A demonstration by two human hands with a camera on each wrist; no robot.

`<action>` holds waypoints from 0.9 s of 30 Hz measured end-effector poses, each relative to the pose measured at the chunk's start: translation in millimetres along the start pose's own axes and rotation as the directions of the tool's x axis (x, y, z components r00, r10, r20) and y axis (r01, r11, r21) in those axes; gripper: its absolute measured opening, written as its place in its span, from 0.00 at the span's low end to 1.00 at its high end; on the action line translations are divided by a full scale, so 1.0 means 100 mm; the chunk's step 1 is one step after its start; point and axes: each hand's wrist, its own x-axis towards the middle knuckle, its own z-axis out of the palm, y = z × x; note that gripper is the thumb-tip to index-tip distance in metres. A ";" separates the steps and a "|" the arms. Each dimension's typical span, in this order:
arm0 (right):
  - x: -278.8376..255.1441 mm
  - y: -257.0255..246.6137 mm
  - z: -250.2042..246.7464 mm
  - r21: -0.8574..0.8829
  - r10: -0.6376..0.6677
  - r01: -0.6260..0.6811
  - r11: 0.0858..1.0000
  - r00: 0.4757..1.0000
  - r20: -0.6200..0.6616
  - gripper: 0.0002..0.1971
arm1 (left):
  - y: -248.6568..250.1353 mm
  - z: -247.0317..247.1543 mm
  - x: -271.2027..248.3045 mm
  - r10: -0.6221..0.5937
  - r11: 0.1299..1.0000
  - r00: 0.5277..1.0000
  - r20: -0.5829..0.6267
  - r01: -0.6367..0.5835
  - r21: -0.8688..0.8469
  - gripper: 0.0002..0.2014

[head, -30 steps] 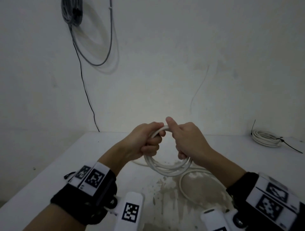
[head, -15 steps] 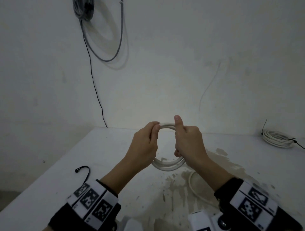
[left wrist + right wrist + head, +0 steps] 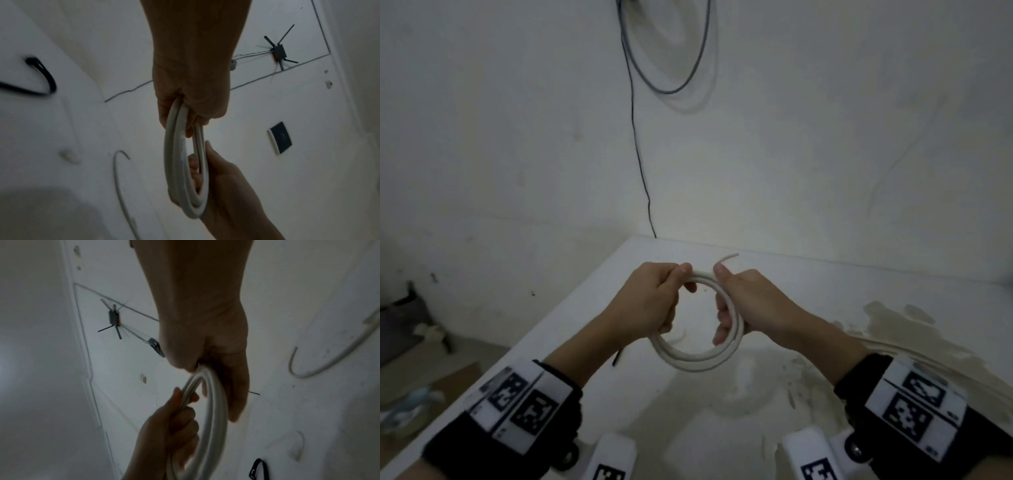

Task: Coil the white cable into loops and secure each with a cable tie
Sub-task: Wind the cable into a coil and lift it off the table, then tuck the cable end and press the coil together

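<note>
Head view: the white cable (image 3: 697, 359) is held as a small coil of several turns, lifted above the table (image 3: 592, 308), betw. both hands. The left hand (image 3: 650, 301) is curled round the coil's left side, thumb and fingers closed on the strands; the right hand (image 3: 743, 301) is wrapped round the right side, thumb up by the top, fingers through the loop. A short free end (image 3: 726, 258) is seen sticking up past the right thumb. No tie is on the coil yet, so the step is judged as coiling done, securing not begun. A black cable tie (image 3: 39, 76) is seen lying on the table in the left wrist view, apart from the hands; another black tie (image 3: 258, 470) shows low in the right wrist view. Risk: one hand must be freed to fetch a tie, and w/ only one grip the stiff turns could spring open or slide apart. The loose end could also pop out if not pinned under the thumb. More white cable (image 3: 329, 363) is left lying on the table nearby; whether it joins this coil can't be told.
</note>
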 end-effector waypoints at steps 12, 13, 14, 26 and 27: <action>0.96 0.59 0.42 -0.773 -0.001 0.280 0.569 0.940 0.340 0.13 | -0.65 -0.64 -0.18 -0.211 0.976 0.964 0.159 0.218 -0.025 0.19; 0.99 0.63 0.43 -0.776 -0.022 0.296 0.558 0.939 0.343 0.12 | -0.68 -0.65 -0.18 -0.223 0.972 0.962 0.157 0.232 -0.040 0.19; 1.02 0.65 0.43 -0.777 -0.042 0.305 0.550 0.940 0.339 0.10 | -0.70 -0.65 -0.17 -0.233 0.968 0.960 0.155 0.244 -0.053 0.19; 0.70 0.28 -0.40 -0.647 -0.613 0.457 0.610 0.790 -0.021 0.10 | -0.39 -0.24 0.03 -0.064 0.985 0.977 0.203 0.095 -0.144 0.19; 0.62 0.24 -0.47 -0.655 -0.639 0.480 0.584 0.769 -0.006 0.09 | -0.30 -0.17 0.05 -0.041 0.984 0.974 0.224 0.078 -0.159 0.19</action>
